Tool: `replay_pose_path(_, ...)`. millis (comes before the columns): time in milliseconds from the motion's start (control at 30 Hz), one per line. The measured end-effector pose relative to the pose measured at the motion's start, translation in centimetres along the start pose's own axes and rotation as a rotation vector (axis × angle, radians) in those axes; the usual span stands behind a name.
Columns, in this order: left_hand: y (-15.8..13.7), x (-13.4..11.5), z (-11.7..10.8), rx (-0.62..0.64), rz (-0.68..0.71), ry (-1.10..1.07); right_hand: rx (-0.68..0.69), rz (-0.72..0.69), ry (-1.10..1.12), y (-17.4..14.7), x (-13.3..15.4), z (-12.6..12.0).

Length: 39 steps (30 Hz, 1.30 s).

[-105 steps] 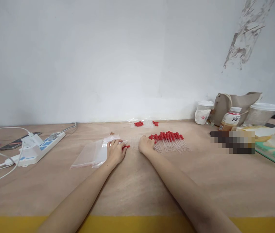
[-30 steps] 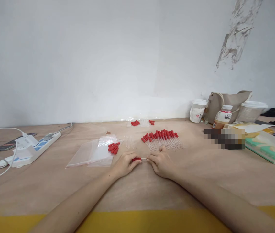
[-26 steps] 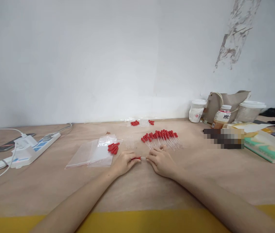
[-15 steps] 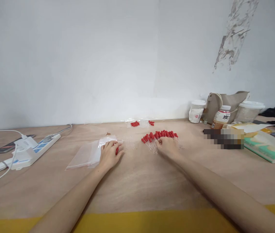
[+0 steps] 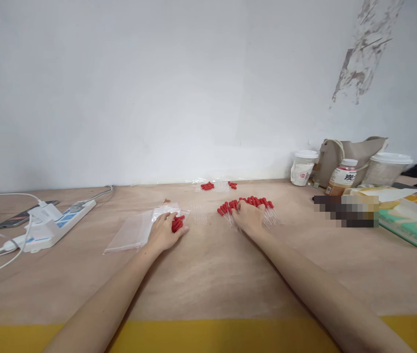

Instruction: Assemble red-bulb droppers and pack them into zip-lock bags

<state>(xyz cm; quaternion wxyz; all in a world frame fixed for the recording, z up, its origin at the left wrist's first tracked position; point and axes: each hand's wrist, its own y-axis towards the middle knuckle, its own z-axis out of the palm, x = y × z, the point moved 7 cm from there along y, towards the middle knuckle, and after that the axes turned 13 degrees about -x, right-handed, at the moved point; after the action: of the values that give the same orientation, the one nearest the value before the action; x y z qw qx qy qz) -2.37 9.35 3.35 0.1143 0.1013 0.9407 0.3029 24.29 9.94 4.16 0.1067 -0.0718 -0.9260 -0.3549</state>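
The left hand (image 5: pixel 163 232) and right hand (image 5: pixel 249 218) have moved apart: the left, fingers parted, spans loose red bulbs (image 5: pixel 176 225) on a plastic bag (image 5: pixel 129 233); the right curls over red-bulbed droppers (image 5: pixel 256 201) — grip hidden from me.

Small red caps (image 5: pixel 177 224) lie in a loose heap left of centre, partly covered from view. Just to their right, slim clear tubes (image 5: pixel 199 214) lie flat, side by side (their outlines barely show). Farther right, red-capped droppers (image 5: pixel 269 204) lie close-packed in a slanting row, red ends far, clear stems near, some partly hidden
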Motion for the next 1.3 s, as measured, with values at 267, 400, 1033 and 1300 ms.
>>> replay_pose_path(267,-0.5,-1.2,1.8,0.12,0.053,-0.185,0.208,-0.084,0.153,-1.3,6.5,1.9)
replay_pose_path(400,-0.6,-2.6,2.0,0.116,0.108,-0.236,0.237,0.028,0.125,-0.5,7.9,3.4)
replay_pose_path(1033,-0.5,-3.4,1.6,0.051,0.116,-0.298,0.325,0.136,0.147,0.1,5.6,3.2)
replay_pose_path(1300,-0.1,-3.4,0.1,-0.088,0.057,-0.332,0.112,-0.218,0.397,-2.9,1.7,-1.3)
